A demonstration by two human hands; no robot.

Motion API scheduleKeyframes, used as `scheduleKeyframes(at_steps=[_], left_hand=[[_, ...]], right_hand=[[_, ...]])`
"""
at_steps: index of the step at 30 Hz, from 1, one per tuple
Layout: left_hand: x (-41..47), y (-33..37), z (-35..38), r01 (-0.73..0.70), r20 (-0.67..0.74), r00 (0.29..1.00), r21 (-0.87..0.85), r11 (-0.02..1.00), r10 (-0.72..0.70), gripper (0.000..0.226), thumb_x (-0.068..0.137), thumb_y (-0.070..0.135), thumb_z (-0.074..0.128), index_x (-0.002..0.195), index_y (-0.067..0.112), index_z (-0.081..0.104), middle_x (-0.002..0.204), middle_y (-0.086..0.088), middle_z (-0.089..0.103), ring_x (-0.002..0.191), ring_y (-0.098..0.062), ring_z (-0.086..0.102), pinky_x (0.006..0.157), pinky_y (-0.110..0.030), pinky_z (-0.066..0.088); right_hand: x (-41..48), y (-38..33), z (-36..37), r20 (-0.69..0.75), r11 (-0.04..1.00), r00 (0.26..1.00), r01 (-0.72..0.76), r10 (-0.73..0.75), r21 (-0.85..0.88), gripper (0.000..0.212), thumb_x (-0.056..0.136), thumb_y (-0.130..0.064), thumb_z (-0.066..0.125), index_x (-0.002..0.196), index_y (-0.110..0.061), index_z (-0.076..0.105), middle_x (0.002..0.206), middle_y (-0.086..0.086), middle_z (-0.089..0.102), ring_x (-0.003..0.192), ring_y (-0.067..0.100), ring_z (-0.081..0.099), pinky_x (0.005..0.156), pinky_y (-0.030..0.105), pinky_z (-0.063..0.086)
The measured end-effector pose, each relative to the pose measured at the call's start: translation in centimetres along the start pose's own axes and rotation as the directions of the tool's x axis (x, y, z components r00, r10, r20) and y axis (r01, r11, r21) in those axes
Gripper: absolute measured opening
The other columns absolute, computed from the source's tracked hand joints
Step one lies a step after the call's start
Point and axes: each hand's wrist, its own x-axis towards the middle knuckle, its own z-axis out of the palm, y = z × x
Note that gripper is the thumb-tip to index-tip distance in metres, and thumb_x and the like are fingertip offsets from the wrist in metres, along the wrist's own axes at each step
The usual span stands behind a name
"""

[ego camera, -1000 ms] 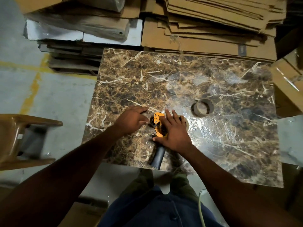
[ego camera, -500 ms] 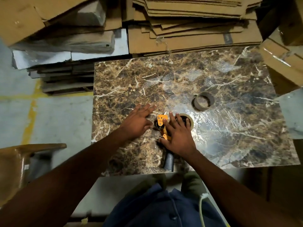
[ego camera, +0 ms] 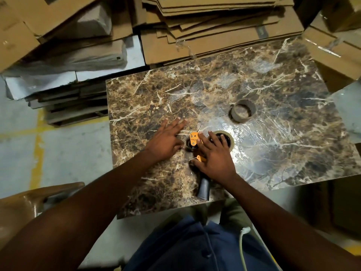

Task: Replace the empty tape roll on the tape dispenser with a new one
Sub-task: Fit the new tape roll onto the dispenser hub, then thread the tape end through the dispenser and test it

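Observation:
An orange tape dispenser (ego camera: 194, 138) with a black handle (ego camera: 203, 188) lies flat on the marble tabletop (ego camera: 263, 153), handle toward me. My right hand (ego camera: 214, 154) presses flat on its body, fingers reaching over a tan tape roll (ego camera: 230, 138) seated on the dispenser. My left hand (ego camera: 166, 138) rests on the marble just left of the dispenser's front roller, fingers spread and holding nothing. An empty cardboard core (ego camera: 243, 111) stands alone on the marble, up and to the right of my hands.
Flattened cardboard sheets (ego camera: 214, 26) and boxes (ego camera: 332, 47) are stacked behind and to the right of the table. A brown chair (ego camera: 29, 204) sits at the lower left. Grey floor with yellow lines (ego camera: 37, 153) lies to the left.
My left hand has let go of the dispenser's front end, opened and slid slightly left. The right hand stays pressed on the dispenser. The camera has tilted, shifting the view.

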Motion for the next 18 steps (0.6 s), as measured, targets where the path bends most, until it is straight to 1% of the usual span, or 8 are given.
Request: scheduleKeyframes(at_steps=[3, 6, 9, 12, 14, 18], left_hand=[[0.0, -0.2, -0.1, -0.015, 0.008, 1.0, 0.001, 1.0, 0.015, 0.017, 0.099, 0.042, 0.066, 0.095, 0.034, 0.08, 0.177, 0.005, 0.009, 0.165, -0.027, 0.006, 0.131, -0.054, -0.004], [0.1, -0.3, -0.2, -0.023, 0.019, 1.0, 0.011, 1.0, 0.023, 0.017, 0.099, 0.041, 0.067, 0.097, 0.033, 0.081, 0.178, 0.003, 0.011, 0.165, -0.028, 0.008, 0.132, -0.055, -0.002], [0.2, -0.4, -0.3, -0.015, 0.034, 0.999, 0.008, 1.0, 0.015, 0.019, 0.1, 0.041, 0.064, 0.101, 0.033, 0.082, 0.178, 0.002, 0.012, 0.165, -0.027, 0.009, 0.132, -0.056, 0.0], [0.4, -0.3, -0.3, 0.003, 0.048, 0.999, -0.003, 1.0, -0.003, 0.021, 0.101, 0.042, 0.063, 0.107, 0.033, 0.081, 0.178, 0.001, 0.011, 0.165, -0.026, 0.009, 0.132, -0.056, 0.0], [0.5, -0.1, -0.3, 0.004, 0.057, 0.998, 0.003, 1.0, -0.004, 0.021, 0.101, 0.043, 0.062, 0.106, 0.033, 0.08, 0.178, 0.001, 0.012, 0.165, -0.026, 0.008, 0.132, -0.058, 0.002], [0.7, 0.1, -0.3, 0.01, 0.053, 0.999, 0.006, 1.0, -0.01, 0.021, 0.102, 0.042, 0.062, 0.104, 0.032, 0.08, 0.178, 0.0, 0.012, 0.165, -0.027, 0.009, 0.132, -0.06, 0.003]], right_hand=[[0.1, -0.7, -0.1, -0.017, 1.0, 1.0, -0.01, 0.01, -0.014, 0.073, 0.092, -0.062, 0.055, 0.148, -0.015, 0.056, 0.164, -0.002, 0.041, 0.156, 0.032, 0.026, 0.124, 0.063, 0.019], [0.5, -1.1, -0.4, -0.011, 0.997, 1.0, -0.007, 0.006, -0.072, 0.072, 0.092, -0.059, 0.057, 0.148, -0.013, 0.056, 0.162, -0.001, 0.045, 0.155, 0.032, 0.028, 0.124, 0.063, 0.018], [0.7, -1.5, -0.6, -0.011, 0.994, 1.0, -0.009, 0.008, -0.109, 0.068, 0.092, -0.055, 0.061, 0.143, -0.011, 0.06, 0.157, 0.002, 0.051, 0.152, 0.033, 0.034, 0.123, 0.063, 0.02], [0.8, -1.7, -0.4, -0.038, 0.992, 0.999, -0.024, 0.02, -0.126, 0.058, 0.094, -0.048, 0.061, 0.138, -0.009, 0.065, 0.153, 0.004, 0.056, 0.146, 0.035, 0.042, 0.122, 0.061, 0.024], [0.9, -1.9, -0.2, -0.05, 0.991, 0.998, -0.036, 0.03, -0.13, 0.053, 0.095, -0.043, 0.06, 0.135, -0.009, 0.066, 0.152, 0.005, 0.057, 0.143, 0.035, 0.045, 0.121, 0.06, 0.026], [1.0, -2.0, 0.0, -0.046, 0.991, 0.998, -0.046, 0.04, -0.125, 0.052, 0.096, -0.04, 0.059, 0.136, -0.009, 0.065, 0.153, 0.005, 0.055, 0.141, 0.036, 0.047, 0.119, 0.06, 0.028]])
